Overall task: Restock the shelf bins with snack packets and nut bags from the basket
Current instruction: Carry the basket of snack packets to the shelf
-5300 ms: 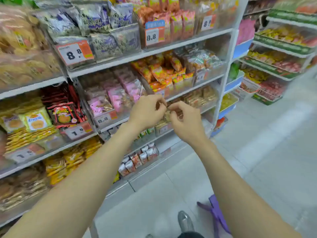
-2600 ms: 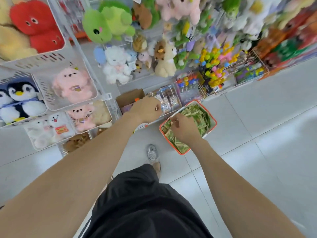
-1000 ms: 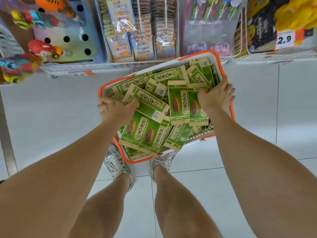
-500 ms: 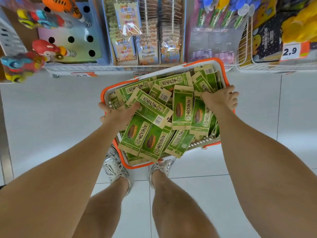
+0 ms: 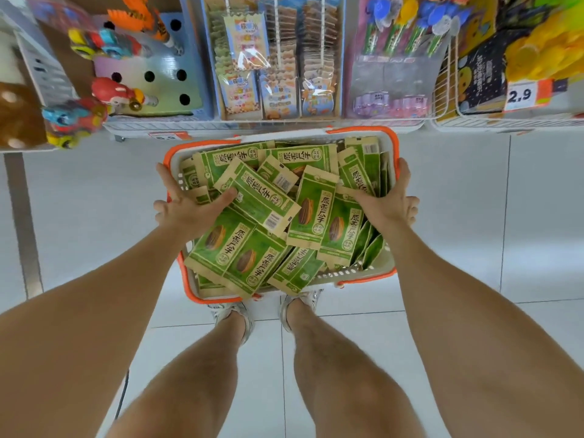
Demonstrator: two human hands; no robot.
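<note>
The nut bags (image 5: 313, 213), green and tan, lay heaped loose in the basket (image 5: 360, 130), some slumped over its near wall. The left hand (image 5: 186, 210) straddled the basket's left wall: thumb inside, flat on a bag, forefinger straight along the orange rim, the other fingers (image 5: 158, 207) curled outside. The right hand (image 5: 388, 207) mirrored it on the right wall, thumb on the bags and fingers outside the rim. Each hand seemed to clamp a wall rather than any single bag.

Beyond the fingertips stood a low shelf (image 5: 268, 124) of toys and hanging cards, with a price tag (image 5: 520, 95) to the right of the right hand. Behind the wrists were the person's shoes (image 5: 234, 314) on pale floor tiles (image 5: 79, 216).

This looked like taking hold of the basket to carry it. It would go best lifted level with both hands together, thumbs pressing the top bags down, since the overhanging ones near the wrists might slide off.
</note>
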